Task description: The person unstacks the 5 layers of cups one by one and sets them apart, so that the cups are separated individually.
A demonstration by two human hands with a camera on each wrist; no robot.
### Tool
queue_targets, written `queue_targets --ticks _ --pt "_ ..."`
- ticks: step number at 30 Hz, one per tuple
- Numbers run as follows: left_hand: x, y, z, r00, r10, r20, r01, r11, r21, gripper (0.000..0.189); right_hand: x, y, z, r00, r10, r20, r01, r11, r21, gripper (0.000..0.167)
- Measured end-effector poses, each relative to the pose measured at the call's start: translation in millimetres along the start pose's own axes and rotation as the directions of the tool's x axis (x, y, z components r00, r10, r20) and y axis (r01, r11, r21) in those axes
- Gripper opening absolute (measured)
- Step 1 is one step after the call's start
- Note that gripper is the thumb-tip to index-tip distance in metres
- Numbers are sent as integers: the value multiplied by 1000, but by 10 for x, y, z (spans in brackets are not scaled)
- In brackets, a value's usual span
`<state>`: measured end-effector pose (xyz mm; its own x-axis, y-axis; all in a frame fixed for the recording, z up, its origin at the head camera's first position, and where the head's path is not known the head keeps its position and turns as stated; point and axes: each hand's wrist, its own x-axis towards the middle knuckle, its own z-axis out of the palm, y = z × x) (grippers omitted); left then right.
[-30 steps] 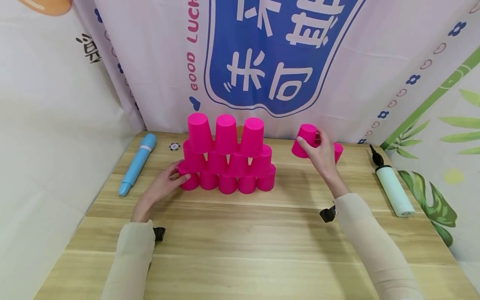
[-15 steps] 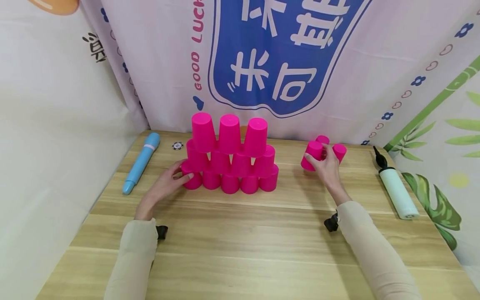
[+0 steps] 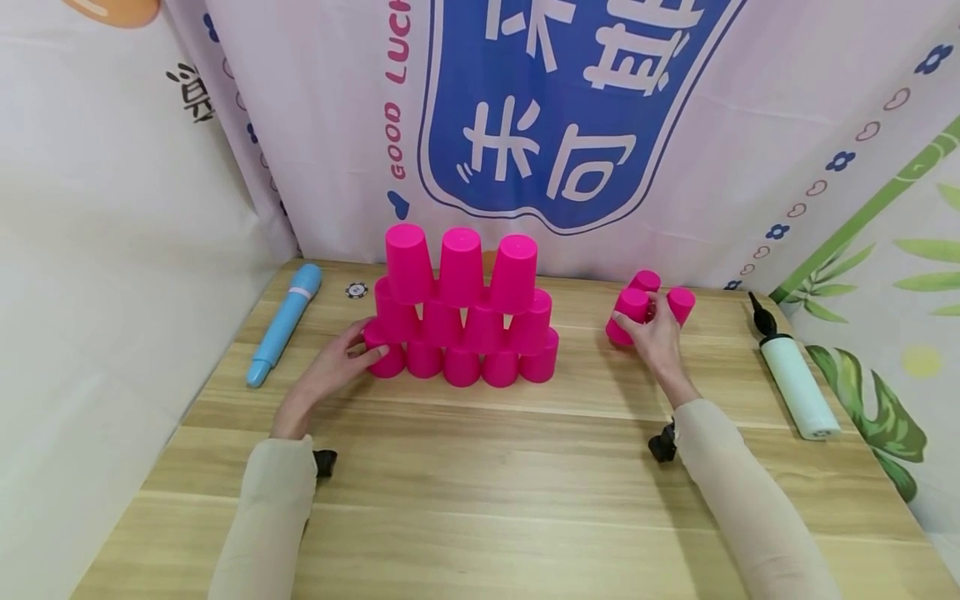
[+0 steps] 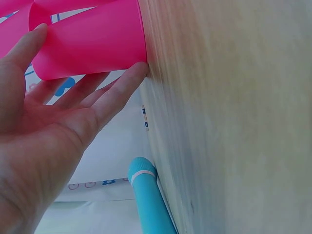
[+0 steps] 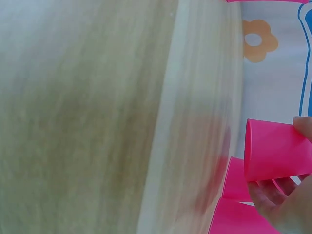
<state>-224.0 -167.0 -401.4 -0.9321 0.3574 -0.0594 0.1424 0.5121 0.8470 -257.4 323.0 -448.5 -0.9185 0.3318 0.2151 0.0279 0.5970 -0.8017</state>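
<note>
Upside-down pink plastic cups stand in a stepped stack at the table's back: several in the bottom row, several in the middle row (image 3: 442,325), three on top (image 3: 461,267). My left hand (image 3: 335,367) steadies the bottom row's leftmost cup (image 4: 92,41), thumb on one side and fingers along the other. To the right of the stack, my right hand (image 3: 655,337) grips another upside-down cup (image 5: 278,148) between thumb and fingers, low over the table. Two more pink cups stand right by it, one behind (image 3: 645,280) and one to the right (image 3: 681,303).
A light blue tube-like pump (image 3: 285,325) lies at the table's left, beside a small black-and-white chip (image 3: 357,290). On the right lies a pale green hand pump (image 3: 798,387) with a black nozzle. A printed cloth (image 3: 330,150) hangs directly behind the table.
My right hand has lowered its cup, bringing it down and slightly right to beside the two other cups. The left hand stays at the stack's bottom left cup; the stack is unchanged.
</note>
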Motion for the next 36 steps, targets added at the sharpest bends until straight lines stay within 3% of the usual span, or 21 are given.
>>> queue_targets --ticks 25,33,36 --pt "19 -19 4 1000 5 2 -5 1000 -11 63 95 162 -1 1000 24 -19 -24 1000 -8 70" --pt "190 -382 24 1000 23 -7 -23 1000 -1 66 113 194 3 999 22 -32 -23 1000 -21 70" --pt "227 -456 27 1000 26 -8 -26 1000 -3 67 117 211 12 999 33 -24 -34 999 -17 71"
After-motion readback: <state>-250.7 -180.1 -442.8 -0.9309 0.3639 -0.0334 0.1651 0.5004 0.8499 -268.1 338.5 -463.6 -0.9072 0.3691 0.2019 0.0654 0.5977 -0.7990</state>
